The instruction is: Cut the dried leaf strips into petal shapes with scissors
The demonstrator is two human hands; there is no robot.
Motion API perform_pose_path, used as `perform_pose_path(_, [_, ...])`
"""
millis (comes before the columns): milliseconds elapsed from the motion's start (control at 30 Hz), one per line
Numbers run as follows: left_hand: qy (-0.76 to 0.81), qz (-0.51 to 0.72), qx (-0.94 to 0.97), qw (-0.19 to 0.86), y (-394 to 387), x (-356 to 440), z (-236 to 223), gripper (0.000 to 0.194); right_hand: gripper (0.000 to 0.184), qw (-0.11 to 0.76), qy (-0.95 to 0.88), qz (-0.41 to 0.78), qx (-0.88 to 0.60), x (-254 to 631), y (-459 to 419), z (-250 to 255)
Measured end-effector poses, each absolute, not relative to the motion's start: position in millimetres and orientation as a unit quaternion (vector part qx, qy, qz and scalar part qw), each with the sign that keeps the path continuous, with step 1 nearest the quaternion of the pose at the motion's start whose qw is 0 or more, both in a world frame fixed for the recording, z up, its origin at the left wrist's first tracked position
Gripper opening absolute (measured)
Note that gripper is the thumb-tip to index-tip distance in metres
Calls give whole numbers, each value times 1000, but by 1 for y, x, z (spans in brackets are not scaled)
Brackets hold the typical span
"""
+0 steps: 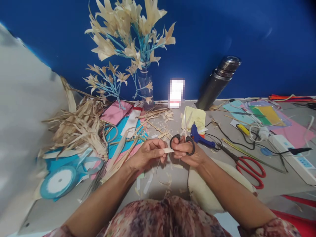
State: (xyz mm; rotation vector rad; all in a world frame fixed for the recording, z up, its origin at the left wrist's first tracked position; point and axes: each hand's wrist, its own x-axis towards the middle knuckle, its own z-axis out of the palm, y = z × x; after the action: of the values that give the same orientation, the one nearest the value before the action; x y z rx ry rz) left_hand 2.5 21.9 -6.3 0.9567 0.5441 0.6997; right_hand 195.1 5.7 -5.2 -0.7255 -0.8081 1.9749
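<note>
Between my two hands, over the middle of the table, is a short pale strip of dried husk (168,150). My left hand (151,153) pinches its left end between thumb and fingers. My right hand (189,153) has its fingers in the black handles of a pair of scissors (184,128), whose blades point up and away from me, slightly apart. The right fingertips also touch the strip's right end. Pale scraps lie on the table beneath. Just right of the scissors rests a blue glue gun (201,136), by a yellow paper (200,115).
Dried husks (84,123) are heaped at the left, behind a roll of blue ribbon (59,181). Husk flowers (128,29) stand at the back near a dark flask (217,84). Red-handled scissors (250,169), cables and a white power strip (293,158) lie right.
</note>
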Motion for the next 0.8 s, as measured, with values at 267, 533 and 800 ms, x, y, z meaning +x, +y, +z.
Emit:
perform_pose_path(267, [237,388,523,721,35,-18,5,16,66,252,-573,720,-300,216,8,-12])
perform_pose_path(533, [307,385,554,671,41,-30,11,13,71,168,-633,714,-249,220,11,-2])
perform_pose_path(800, [319,371,556,672,42,-32,9,14,67,138,-638,703,-284,223,10,-1])
